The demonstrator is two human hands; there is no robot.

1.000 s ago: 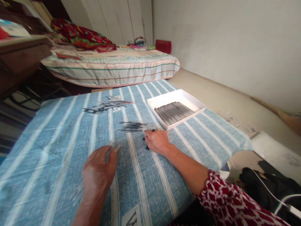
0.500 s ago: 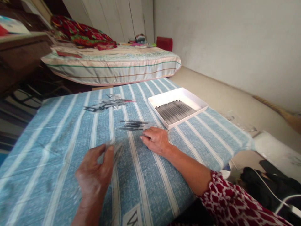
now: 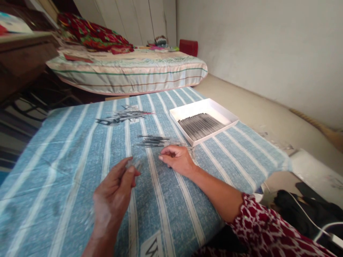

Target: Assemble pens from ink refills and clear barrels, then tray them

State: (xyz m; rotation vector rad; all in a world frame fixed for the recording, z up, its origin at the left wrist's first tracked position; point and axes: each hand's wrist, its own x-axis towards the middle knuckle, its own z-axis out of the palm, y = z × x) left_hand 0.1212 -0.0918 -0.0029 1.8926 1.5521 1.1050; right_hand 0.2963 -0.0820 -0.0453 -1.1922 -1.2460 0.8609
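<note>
My left hand (image 3: 115,192) is over the cloth with thumb and fingers closed round clear, slender pieces (image 3: 137,165), blurred at their ends. To its right, my right hand (image 3: 177,159) rests low with thumb and fingertips pinched together; what is between them, if anything, is hidden. Just beyond it lies a loose bundle of thin dark rods (image 3: 151,141), like pen refills, beside some clear pieces. A shallow white box (image 3: 217,135) stands behind the right hand. Inside it, pen-like sticks (image 3: 199,125) with dark ends lie side by side in a row.
Farther back on the striped blue tablecloth (image 3: 80,150) is a scattered pile of dark slender parts (image 3: 120,117), one with a red tip. A bed (image 3: 128,76) stands past the table. On the right are a black bag-like heap (image 3: 289,210) and a white cable (image 3: 302,210).
My left hand has shifted slightly right, and its fingers have curled further round the clear pieces. My right hand has barely moved. Box and piles stay put.
</note>
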